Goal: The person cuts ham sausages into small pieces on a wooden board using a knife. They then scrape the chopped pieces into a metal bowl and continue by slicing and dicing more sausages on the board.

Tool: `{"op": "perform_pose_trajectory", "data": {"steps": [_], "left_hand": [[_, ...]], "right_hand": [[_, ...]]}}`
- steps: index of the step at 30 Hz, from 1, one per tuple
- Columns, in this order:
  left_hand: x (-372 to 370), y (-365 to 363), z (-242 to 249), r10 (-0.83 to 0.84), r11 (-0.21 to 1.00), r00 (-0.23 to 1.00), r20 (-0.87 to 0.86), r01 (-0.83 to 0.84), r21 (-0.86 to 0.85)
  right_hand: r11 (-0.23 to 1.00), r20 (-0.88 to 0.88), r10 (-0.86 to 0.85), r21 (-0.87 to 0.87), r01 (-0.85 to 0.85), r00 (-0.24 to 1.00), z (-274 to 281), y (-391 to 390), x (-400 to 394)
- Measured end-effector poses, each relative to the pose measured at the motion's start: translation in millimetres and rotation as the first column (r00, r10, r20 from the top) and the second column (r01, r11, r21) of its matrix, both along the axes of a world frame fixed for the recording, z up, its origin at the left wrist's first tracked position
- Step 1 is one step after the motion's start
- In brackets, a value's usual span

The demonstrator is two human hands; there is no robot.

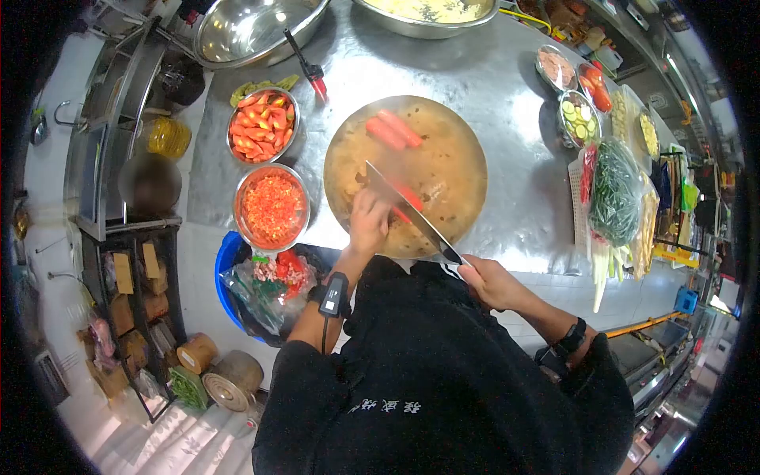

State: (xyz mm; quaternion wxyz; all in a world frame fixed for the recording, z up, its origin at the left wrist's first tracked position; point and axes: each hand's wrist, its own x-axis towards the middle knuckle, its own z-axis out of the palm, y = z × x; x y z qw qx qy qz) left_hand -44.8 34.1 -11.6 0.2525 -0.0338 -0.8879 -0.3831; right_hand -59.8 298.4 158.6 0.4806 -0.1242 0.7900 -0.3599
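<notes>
On the round wooden chopping board [451, 190], my left hand [370, 215] is closed with its fingers on a reddish carrot [409, 201], left of the blade. My right hand [492, 283] is wrapped round the handle of a kitchen knife [423, 224], whose blade slants across the board and partly covers the carrot. Further back on the board lie more peeled carrot pieces [393, 129]. Left of the board stand a metal bowl of cut carrot chunks [264, 125] and a bowl of finely chopped red bits [271, 207].
A black-handled lighter-like tool [307, 67] lies behind the board. Big metal bowls [261, 32] stand at the back. Along the right are small bowls of sliced vegetables [579, 119] and bagged greens [614, 194]. A blue-rimmed waste bin [227, 289] stands below the table's left front.
</notes>
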Motion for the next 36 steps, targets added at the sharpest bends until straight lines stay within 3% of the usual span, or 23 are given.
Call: {"op": "perform_pose_trajectory", "data": {"steps": [8, 11, 16, 19, 29, 32, 35, 36], "left_hand": [[-3.2, 1.7, 3.3, -0.019, 1.0, 1.0, -0.021, 0.02, 0.016], [-2.5, -0.3, -0.6, -0.028, 1.0, 0.999, -0.026, 0.028, -0.009], [-1.4, -0.4, -2.3, -0.028, 1.0, 0.999, -0.033, 0.028, -0.007], [-0.9, -0.5, 1.4, -0.038, 0.999, 0.999, -0.026, 0.037, -0.01], [-2.9, -1.5, 3.3, -0.058, 0.998, 0.998, 0.016, 0.058, -0.011], [-2.1, 0.9, 2.8, -0.059, 0.998, 0.998, 0.033, 0.059, -0.011], [-3.9, -2.8, 1.9, -0.055, 0.998, 0.998, 0.019, 0.056, -0.021], [-4.1, -0.5, 1.7, -0.057, 0.998, 0.998, 0.01, 0.057, -0.017]], "right_hand": [[0.998, -0.065, 0.041, 0.044, -0.038, 0.997, -43.8, -17.3, -10.6], [0.994, 0.006, 0.048, 0.098, -0.049, 0.999, -34.7, -18.9, -13.5], [0.995, 0.101, -0.092, -0.017, 0.094, 0.991, 8.8, -6.2, -9.2], [0.993, 0.169, -0.098, 0.075, 0.087, 0.981, 36.6, 8.0, -4.3], [0.995, 0.121, -0.094, 0.042, 0.09, 0.988, 20.8, 13.5, 2.0], [0.998, 0.129, -0.047, 0.053, 0.041, 0.99, 12.7, 9.4, -3.6], [0.984, 0.234, -0.095, 0.17, 0.056, 0.968, 21.4, 1.3, -12.5], [0.992, 0.193, -0.071, 0.121, 0.048, 0.979, 17.4, 1.7, -12.3]]}}
